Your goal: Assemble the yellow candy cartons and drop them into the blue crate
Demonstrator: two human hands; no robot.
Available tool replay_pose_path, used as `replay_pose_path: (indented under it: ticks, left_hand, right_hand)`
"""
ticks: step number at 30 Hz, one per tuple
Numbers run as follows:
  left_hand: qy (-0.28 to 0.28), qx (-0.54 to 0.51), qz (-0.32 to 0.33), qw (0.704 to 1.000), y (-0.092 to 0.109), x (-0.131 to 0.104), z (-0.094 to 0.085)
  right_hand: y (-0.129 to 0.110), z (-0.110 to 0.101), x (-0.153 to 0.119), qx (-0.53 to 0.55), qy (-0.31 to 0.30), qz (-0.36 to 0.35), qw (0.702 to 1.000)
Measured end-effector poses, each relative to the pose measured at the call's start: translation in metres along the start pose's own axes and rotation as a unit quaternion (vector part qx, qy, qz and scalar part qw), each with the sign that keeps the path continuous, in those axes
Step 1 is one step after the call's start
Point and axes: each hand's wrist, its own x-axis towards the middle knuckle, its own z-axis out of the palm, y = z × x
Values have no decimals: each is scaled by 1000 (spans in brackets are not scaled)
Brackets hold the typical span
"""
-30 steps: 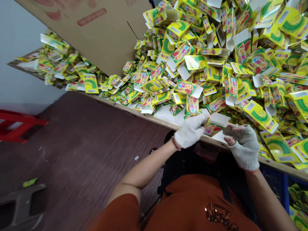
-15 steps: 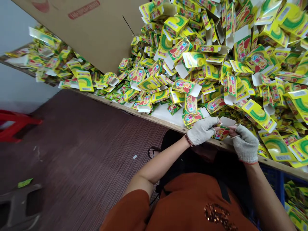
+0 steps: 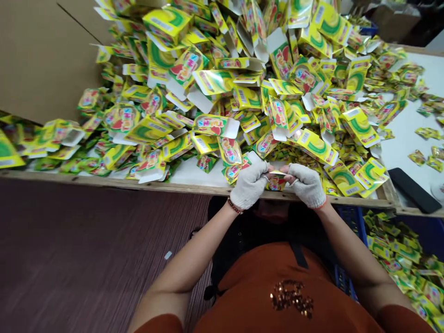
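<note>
Between my hands, at the front edge of the table, is a small printed carton [image 3: 276, 183] in yellow, green and red. My left hand [image 3: 249, 182] grips its left side and my right hand [image 3: 307, 184] its right side, with the fingertips meeting near its top flap. Both hands wear white knitted gloves with bare fingertips. Just left of my left hand, another carton [image 3: 231, 175] lies on the table. Behind both hands rises a heap of yellow-green cartons [image 3: 211, 125], many with white flaps standing open, and small wrapped packets [image 3: 291, 155] lie among them.
A wooden rim [image 3: 166, 187] borders the table's front. Toward the right lie a black phone [image 3: 414, 189] and loose packets [image 3: 428, 133] on a white surface. Below, a blue crate [image 3: 360, 226] stands beside more cartons [image 3: 398, 249]. A large cardboard box [image 3: 38, 60] stands at left.
The view has swung right, bringing in the phone and the white surface. The carton's flap, upright before, now appears folded down nearly flat between my fingertips.
</note>
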Motion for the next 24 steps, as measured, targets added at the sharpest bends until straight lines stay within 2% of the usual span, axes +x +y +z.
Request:
replay_pose_path:
  ticks: [3,7,12,14,16,18,20,22,24]
  left_hand:
    - [-18,20,15,1000,10,0,-8]
    - [-52,25,-20,998,20,7,-19]
    - [-72,43,-26,996,17,14,-24]
    - [-63,46,17,997,12,11,-24]
    - [-62,54,92,992,4,5,-23]
    - [-64,73,171,980,-4,-1,-23]
    - [-61,97,224,968,-11,-6,-21]
    - [-60,119,237,962,-14,-8,-17]
    - [-63,134,220,964,-10,-8,-14]
  right_hand:
    - [-7,-6,2,-17,-7,-9,1000]
    - [-14,-12,8,-9,-16,7,1000]
    - [-13,-10,12,-20,-8,16,1000]
    - [-11,-10,10,-41,-9,-2,999]
    - [-7,-11,4,-54,-21,-39,998]
    - [-3,-11,-2,-53,-51,-84,994]
    - [2,-9,-9,-46,-79,-116,989]
    - [7,-5,-13,-37,-81,-122,989]
    - [10,-2,-15,-30,-53,-98,993]
